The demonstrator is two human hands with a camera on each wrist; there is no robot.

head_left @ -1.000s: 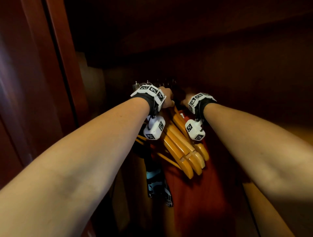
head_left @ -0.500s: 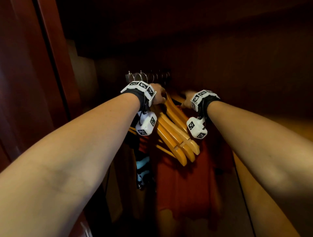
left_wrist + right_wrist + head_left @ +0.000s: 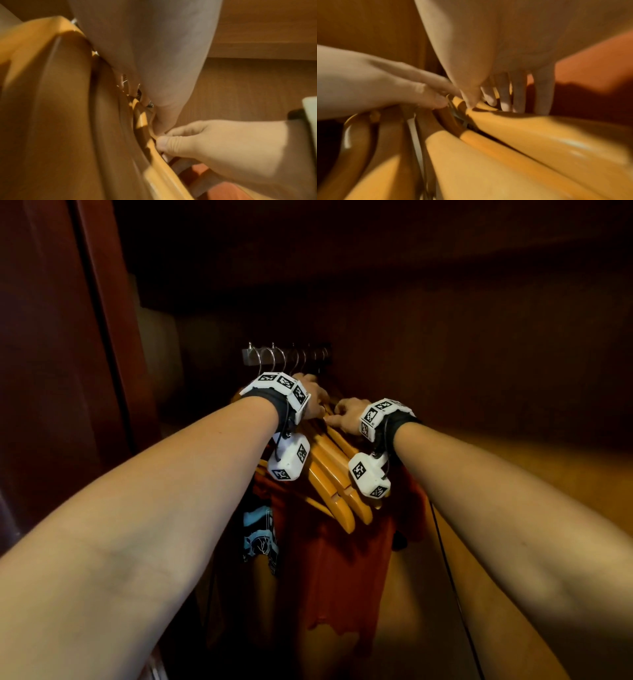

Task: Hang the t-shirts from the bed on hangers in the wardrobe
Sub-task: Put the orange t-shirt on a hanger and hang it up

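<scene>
Domestic setting: interior of a dark wooden wardrobe [image 3: 445, 337]. A metal rail [image 3: 253, 358] near its top carries wooden hangers [image 3: 329, 467] on wire hooks; a red t-shirt [image 3: 342, 570] and a printed garment [image 3: 258, 534] hang below.

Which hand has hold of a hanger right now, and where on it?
The right hand pinches a wooden hanger on its top edge near the neck, below the hook. The left hand is in among the hangers' necks; its grip cannot be told.
</scene>
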